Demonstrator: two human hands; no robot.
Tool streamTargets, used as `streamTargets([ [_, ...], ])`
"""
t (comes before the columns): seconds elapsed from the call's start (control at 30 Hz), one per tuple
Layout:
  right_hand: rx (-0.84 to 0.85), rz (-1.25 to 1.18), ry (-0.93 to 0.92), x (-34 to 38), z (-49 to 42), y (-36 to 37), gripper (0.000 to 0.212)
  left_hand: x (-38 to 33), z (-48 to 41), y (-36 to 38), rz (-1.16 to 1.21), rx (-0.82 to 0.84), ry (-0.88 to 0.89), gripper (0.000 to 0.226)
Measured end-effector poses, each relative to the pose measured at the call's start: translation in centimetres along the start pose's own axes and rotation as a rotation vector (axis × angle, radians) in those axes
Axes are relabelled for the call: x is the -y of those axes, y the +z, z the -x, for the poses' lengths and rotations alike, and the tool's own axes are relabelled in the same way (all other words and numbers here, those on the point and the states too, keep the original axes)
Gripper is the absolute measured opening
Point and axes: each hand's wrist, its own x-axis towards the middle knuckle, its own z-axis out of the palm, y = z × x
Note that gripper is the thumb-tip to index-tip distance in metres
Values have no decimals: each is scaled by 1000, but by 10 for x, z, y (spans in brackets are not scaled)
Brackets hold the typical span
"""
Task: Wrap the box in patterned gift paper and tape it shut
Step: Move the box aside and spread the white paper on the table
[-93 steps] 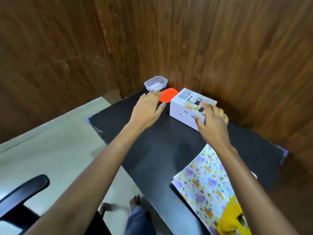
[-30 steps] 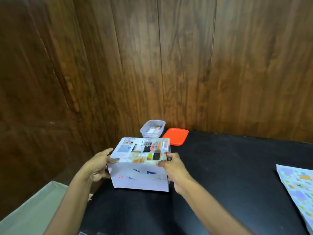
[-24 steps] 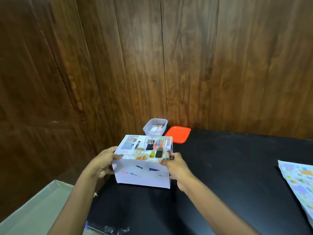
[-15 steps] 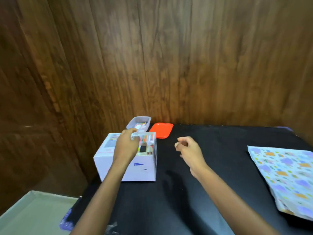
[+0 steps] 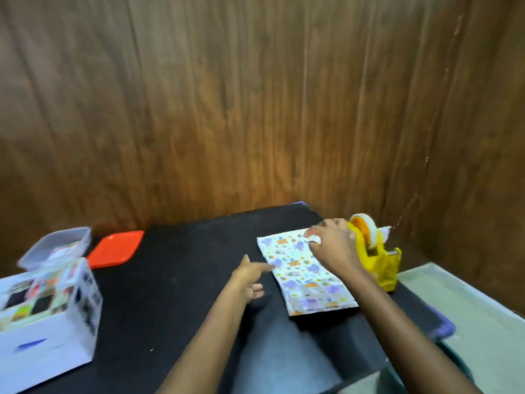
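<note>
Hands quit box (image 5: 48,308) — right hand (image 5: 332,247) pinches gift paper (image 5: 305,275); left hand (image 5: 247,280), grip loose, forefinger touching it.

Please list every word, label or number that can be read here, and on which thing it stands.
No text can be read.
White box: printed pictures and a blue mark, blurred.
Yellow tape dispenser: dark label, too small.
Clear container: printed contents, blurred.
Gift paper: pattern only, no words.

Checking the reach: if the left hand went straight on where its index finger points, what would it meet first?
Probably the gift paper, at its left edge; the left hand is almost there, though height is unclear.
</note>
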Motion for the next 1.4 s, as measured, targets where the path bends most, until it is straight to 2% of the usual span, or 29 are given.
streamTargets([
  [0.07,-78,155,93,-34,0,-7,35,2,-7,33,23,25,-5,93],
  [0.13,-84,206,245,-66,1,-10,44,4,-18,60,-78,-27,36,93],
  [0.2,56,95,402,-93,2,-10,65,6,-30,76,-167,-123,31,94],
  [0.27,207,-78,460,-108,5,-6,80,5,-41,82,-30,-162,11,77],
  [0.3,219,-98,444,-113,7,-1,78,7,-43,85,37,-152,11,62],
  [0.37,126,-76,399,-115,10,6,70,11,-44,87,29,-172,61,37],
  [0.47,24,-104,377,-116,11,11,71,14,-39,88,-14,-214,209,42],
  [0.63,12,-123,334,-124,12,17,71,1,-26,42,-227,-313,407,49],
  [0.7,7,-120,316,-128,12,19,69,-6,-18,4,-276,-334,394,48],
  [0.8,14,-109,294,-131,11,19,66,-14,1,-47,-188,-377,262,20],
  [0.87,38,-104,334,-123,11,15,61,-15,15,-60,-9,-281,198,10],
  [0.97,24,-22,388,-90,18,7,50,-11,31,-61,170,-170,153,15],
  [1.03,-29,-78,344,-59,25,9,44,-10,40,-60,230,-133,130,16],
  [1.1,-28,-314,236,-26,32,14,34,-11,48,-58,272,-120,134,16],
  [1.17,155,-570,81,16,42,21,29,-8,55,-59,286,-145,162,17],
  [1.23,433,-814,23,58,56,18,40,-5,61,-60,301,-149,214,20],
  [1.3,598,-809,-104,90,67,15,45,-2,65,-63,343,-138,253,27],
  [1.37,596,-692,-221,110,71,16,37,0,72,-68,381,-124,271,31],
  [1.4,579,-665,-224,117,72,15,35,2,75,-71,398,-109,275,32],
])
